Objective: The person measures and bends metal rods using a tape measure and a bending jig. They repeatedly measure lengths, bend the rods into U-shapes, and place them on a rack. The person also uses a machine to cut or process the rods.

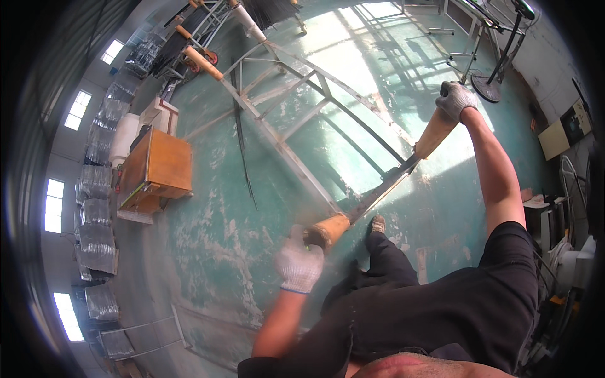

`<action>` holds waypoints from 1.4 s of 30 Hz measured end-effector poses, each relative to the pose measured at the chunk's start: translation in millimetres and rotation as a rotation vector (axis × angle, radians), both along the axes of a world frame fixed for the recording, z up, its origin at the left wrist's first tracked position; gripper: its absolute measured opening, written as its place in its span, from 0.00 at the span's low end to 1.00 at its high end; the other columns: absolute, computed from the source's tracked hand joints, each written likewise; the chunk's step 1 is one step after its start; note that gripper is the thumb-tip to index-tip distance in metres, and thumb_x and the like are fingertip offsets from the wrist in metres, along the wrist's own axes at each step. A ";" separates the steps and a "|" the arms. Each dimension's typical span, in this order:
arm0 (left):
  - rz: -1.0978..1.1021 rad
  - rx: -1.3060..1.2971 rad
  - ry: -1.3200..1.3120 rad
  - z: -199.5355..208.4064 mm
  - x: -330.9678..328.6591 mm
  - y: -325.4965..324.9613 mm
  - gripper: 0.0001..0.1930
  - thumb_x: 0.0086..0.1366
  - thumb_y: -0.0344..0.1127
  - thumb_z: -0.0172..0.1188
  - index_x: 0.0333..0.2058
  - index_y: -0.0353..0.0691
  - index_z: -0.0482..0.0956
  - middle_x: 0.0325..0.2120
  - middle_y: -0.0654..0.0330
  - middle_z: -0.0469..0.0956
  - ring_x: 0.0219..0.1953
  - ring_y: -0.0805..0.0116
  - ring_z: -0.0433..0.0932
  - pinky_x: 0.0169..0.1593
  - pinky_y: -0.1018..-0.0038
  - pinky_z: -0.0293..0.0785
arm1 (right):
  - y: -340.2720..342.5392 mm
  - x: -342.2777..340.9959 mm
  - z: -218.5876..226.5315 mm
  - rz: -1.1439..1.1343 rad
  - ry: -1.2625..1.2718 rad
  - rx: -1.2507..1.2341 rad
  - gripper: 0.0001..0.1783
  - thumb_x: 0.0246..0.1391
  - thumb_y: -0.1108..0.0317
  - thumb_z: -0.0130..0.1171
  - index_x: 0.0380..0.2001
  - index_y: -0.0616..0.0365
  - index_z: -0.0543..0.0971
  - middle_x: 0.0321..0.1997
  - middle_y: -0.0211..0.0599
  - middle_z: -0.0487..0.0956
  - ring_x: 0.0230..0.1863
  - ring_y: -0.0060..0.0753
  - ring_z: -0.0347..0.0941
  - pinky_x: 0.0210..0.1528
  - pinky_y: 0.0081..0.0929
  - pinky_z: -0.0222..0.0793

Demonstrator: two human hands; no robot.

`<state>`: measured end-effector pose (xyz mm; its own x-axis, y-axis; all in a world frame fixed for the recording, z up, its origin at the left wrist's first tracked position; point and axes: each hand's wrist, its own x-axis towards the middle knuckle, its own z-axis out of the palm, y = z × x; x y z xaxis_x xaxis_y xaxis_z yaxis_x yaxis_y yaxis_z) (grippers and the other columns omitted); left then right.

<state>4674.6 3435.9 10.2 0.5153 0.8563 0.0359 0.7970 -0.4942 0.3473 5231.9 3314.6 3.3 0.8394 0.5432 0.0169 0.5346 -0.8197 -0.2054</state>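
1. Hands, two, in pale knitted gloves: the left hand, lower centre, curls around the end of a rounded tan sleeve; the right hand, upper right, grips the top of a second sleeve.
2. One scuffed metal frame, straight-barred with crosspieces, runs from centre to upper left, carrying both sleeves.
3. Green floor, paint worn patchy.
4. One boxy wooden cabinet, left.

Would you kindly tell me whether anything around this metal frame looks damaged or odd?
The green floor looks damaged: its surface is scuffed and streaked pale, notably left of the left hand.
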 end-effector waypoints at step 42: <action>0.041 0.031 -0.269 -7.4 -75.6 -294.9 0.17 0.57 0.28 0.62 0.45 0.45 0.89 0.42 0.51 0.89 0.43 0.46 0.88 0.49 0.57 0.84 | -411.2 -170.8 -15.1 -0.167 -0.030 0.059 0.16 0.54 0.55 0.67 0.43 0.50 0.84 0.49 0.41 0.84 0.53 0.52 0.83 0.58 0.46 0.78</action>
